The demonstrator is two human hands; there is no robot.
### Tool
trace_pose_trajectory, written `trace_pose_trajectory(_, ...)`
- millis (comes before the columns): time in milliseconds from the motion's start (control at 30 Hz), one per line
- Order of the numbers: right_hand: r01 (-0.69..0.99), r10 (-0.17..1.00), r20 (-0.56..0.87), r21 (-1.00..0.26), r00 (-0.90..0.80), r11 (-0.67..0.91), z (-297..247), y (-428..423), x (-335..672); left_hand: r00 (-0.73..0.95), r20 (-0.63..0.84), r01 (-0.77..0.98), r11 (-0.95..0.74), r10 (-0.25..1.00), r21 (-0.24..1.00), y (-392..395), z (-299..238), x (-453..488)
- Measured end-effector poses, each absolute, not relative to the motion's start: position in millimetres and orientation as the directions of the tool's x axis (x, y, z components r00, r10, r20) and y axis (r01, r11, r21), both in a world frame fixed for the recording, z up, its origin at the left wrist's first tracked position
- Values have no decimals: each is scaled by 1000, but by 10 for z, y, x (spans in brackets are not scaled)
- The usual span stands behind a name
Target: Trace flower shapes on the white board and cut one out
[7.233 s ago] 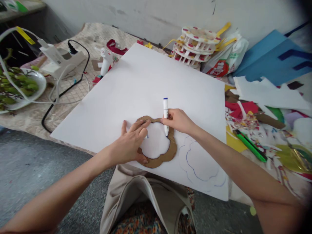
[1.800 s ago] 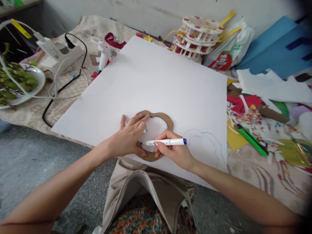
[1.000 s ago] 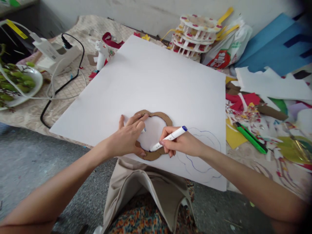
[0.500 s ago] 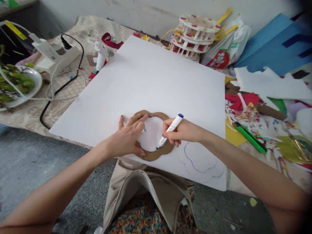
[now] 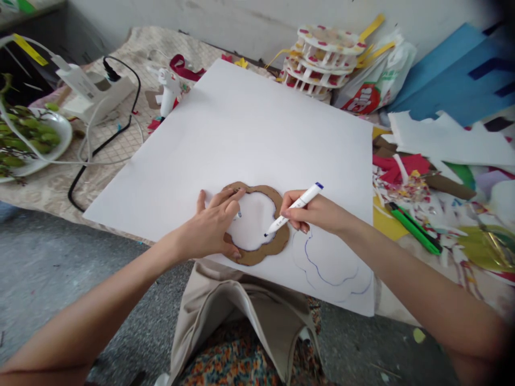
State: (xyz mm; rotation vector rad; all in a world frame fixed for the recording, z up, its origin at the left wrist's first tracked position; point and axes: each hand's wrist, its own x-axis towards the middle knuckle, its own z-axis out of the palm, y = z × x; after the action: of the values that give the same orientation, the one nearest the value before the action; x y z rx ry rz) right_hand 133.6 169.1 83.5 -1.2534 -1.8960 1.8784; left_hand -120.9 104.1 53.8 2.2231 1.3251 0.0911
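A flower-shaped cardboard ring (image 5: 277, 244) lies flat near the front edge of a large white board (image 5: 257, 134). My left hand (image 5: 215, 225) is spread over the ring's left side, fingers apart, pressing it down. In my right hand (image 5: 301, 212) is a white marker (image 5: 295, 208) with a blue end, gripped like a pen. Its dark tip points down inside the ring's opening, near the lower right inner edge. A blue line follows part of that inner edge. To the right of the ring, wavy blue outlines (image 5: 322, 273) are drawn on the board.
At left are a power strip (image 5: 116, 88), cables, a hot glue gun (image 5: 168, 91) and a plate of green fruit (image 5: 60, 134). A tiered white stand (image 5: 317, 59) and a plastic bag (image 5: 378, 80) are behind. Paper scraps and a green utility knife (image 5: 416, 228) lie at right.
My right hand has moved right and slightly up with the marker, its tip shifting away from the ring's lower inner edge. My left hand stays in place on the cardboard.
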Motion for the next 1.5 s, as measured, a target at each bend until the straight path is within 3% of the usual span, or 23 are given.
trace_pose_trajectory(200, 113, 862, -169, -985, -478, -131, 684, 1590, 1386, 501, -228, 807, -354, 835, 473, 1042, 537, -1212)
trace_pose_trajectory(300, 120, 904, -98, -991, -417, -52, 616, 1537, 1366, 504, -219, 803, -361, 835, 474, 1039, 526, -1221)
trace_pose_trajectory(500, 149, 890, -26, -988, -455, 48, 571, 1464, 1259, 499, -220, 806, -356, 838, 472, 1033, 543, -1214)
trace_pose_trajectory(700, 247, 902, 134, -936, -411, 252, 523, 1455, 1182, 498, -208, 803, -358, 842, 477, 1032, 527, -1215)
trace_pose_trajectory(1133, 210, 940, 128, -957, -316, 200, 346, 1495, 1154, 497, -184, 758, -322, 848, 567, 1034, 505, -1325)
trace_pose_trajectory(1500, 208, 943, 110, -961, -315, 182, 337, 1505, 1176, 457, 37, 721, -395, 889, 570, 987, 312, -1584)
